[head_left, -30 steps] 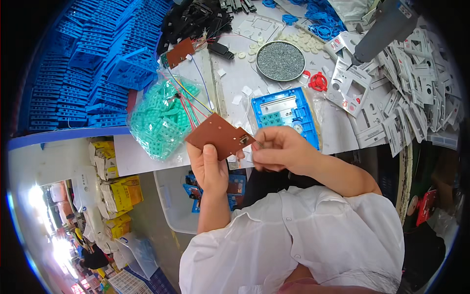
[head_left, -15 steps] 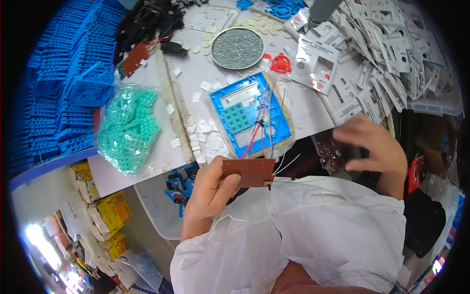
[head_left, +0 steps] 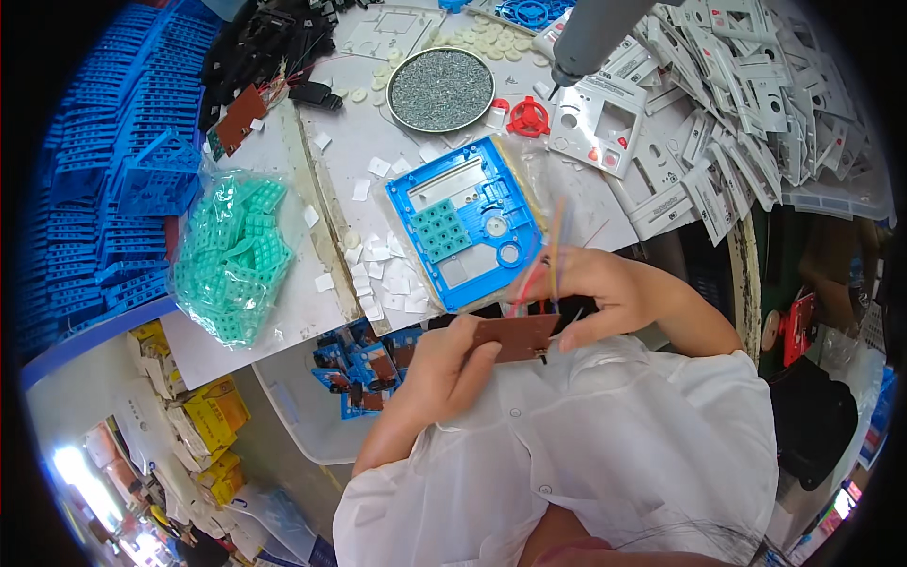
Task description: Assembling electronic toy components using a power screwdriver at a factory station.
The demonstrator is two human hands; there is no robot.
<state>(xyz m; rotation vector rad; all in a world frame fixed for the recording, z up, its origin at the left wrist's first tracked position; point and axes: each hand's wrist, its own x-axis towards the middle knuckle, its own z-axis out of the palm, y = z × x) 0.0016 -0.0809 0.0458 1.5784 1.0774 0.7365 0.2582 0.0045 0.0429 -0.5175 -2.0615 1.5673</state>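
My left hand [head_left: 441, 370] pinches a brown circuit board [head_left: 517, 336] by its left end, thumb on its face, in front of my shirt. My right hand [head_left: 605, 288] is at the board's right end, thumb and fingers apart. Thin coloured wires [head_left: 557, 248], blurred, rise from behind the board across the right fingers. Beyond both hands lies a blue plastic housing [head_left: 522, 215] on a padded, film-wrapped block. A teal rubber keypad [head_left: 440, 231] sits inside the housing's left part.
A round dish of small grey metal pieces [head_left: 440, 91] stands behind the housing, beside a red ring-shaped part [head_left: 528, 117]. A grey powered screwdriver [head_left: 590, 42] hangs above. White panels [head_left: 704, 180] are heaped right; a bag of teal keypads [head_left: 231, 255] and stacked blue housings [head_left: 90, 180] lie left.
My right hand has moved left and inward to the board and wires. The wires have lifted off the housing. The board has shifted slightly right, and the screwdriver hangs lower in view.
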